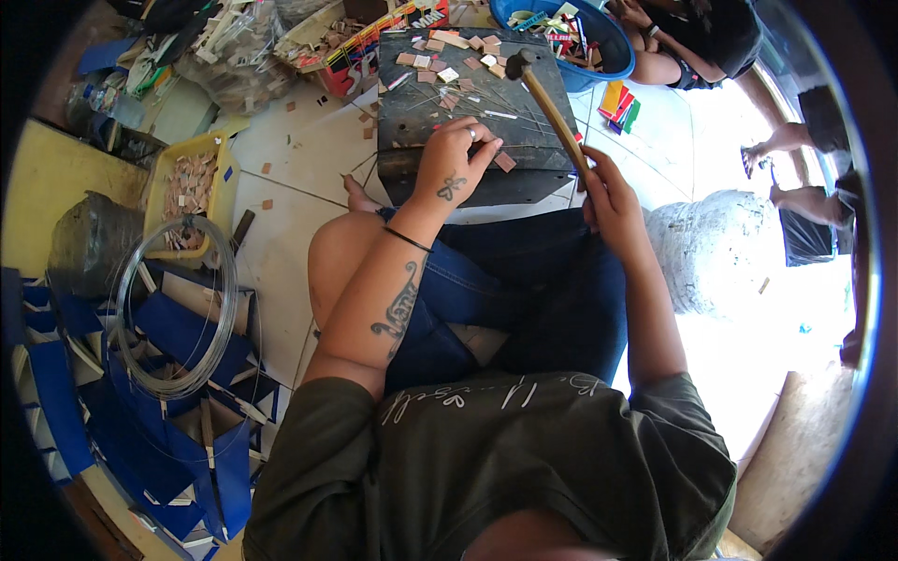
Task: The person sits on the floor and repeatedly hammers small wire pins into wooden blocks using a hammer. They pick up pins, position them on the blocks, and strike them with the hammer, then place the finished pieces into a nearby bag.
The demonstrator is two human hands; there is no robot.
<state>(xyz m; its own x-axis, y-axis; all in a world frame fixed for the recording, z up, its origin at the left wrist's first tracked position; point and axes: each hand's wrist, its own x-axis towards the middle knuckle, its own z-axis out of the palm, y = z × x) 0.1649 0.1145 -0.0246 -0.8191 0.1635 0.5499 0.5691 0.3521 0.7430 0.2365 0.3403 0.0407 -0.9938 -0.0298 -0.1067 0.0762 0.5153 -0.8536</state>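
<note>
My right hand (613,201) is wrapped round the wooden handle of a hammer (554,114), raised with its dark head up and to the left over a low black work block (412,126). At the block's near edge my left hand (458,154) is closed in a pinch; what lies between its fingertips is too small to make out. Just beside those fingertips is a small brown square piece (505,162). Farther back on the block lie several flat brown and pale pieces (449,74) and scattered thin wires (465,100).
A yellow basket (227,178) of small brown pieces and a coil of wire (229,309) over blue boxes (168,327) are at my left. Behind the block stand a cardboard box (360,61) and a blue basin (622,65). At right are a wrapped bundle (716,252) and other people.
</note>
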